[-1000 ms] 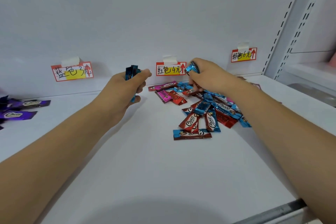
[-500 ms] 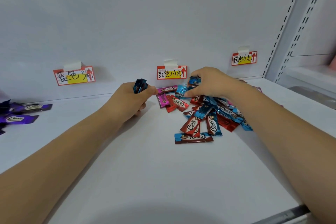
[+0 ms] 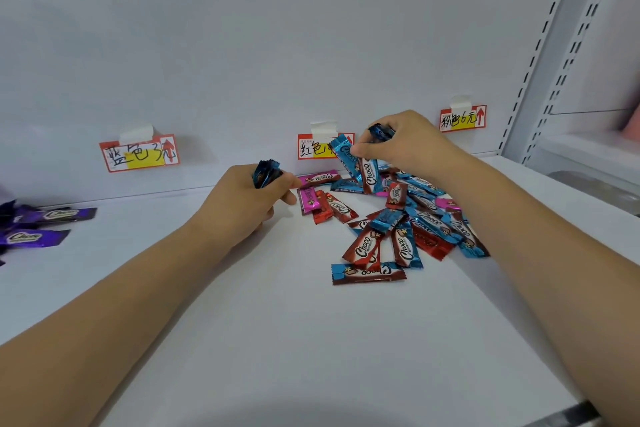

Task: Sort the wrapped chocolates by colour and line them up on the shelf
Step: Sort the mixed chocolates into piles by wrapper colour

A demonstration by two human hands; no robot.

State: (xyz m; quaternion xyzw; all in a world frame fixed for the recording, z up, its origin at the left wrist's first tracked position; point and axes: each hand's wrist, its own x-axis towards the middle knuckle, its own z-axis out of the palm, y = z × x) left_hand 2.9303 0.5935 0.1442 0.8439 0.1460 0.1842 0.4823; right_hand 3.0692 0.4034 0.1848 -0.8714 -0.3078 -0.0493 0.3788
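Two bare forearms reach out over the white shelf point(image 3: 277, 340), and nearest of the sweets, just short of the right wrist, one blue-and-brown wrapped chocolate point(image 3: 367, 273) lies crosswise at the front edge of the heap. Behind it the mixed pile of wrapped chocolates point(image 3: 408, 218) spreads under and beside the right forearm: red, blue and a few pink wrappers overlapping every which way (most read "Choco").

The left hand point(image 3: 242, 204) sits just left of that pile, fingers curled into a fist around a small bunch of dark blue chocolates point(image 3: 266, 173) whose crimped ends stick up above the knuckles. Between this hand and the pile lie two pink chocolates point(image 3: 313, 189) and a red chocolate point(image 3: 337, 207), close to its fingertips.

The right hand point(image 3: 412, 146) is raised over the back of the pile. Its thumb and fingers pinch a light blue chocolate point(image 3: 349, 158) that hangs down tilted, and another blue wrapper point(image 3: 380, 131) pokes out above its curled fingers.

Far off to the left of the left arm, some purple chocolates point(image 3: 31, 229) lie apart on the shelf. On the back wall three taped price tags hang: the blue tag point(image 3: 138, 153) beyond the left hand, the red tag point(image 3: 317, 147) partly hidden by the lifted chocolate, the pink tag point(image 3: 462, 118) right of the right hand.
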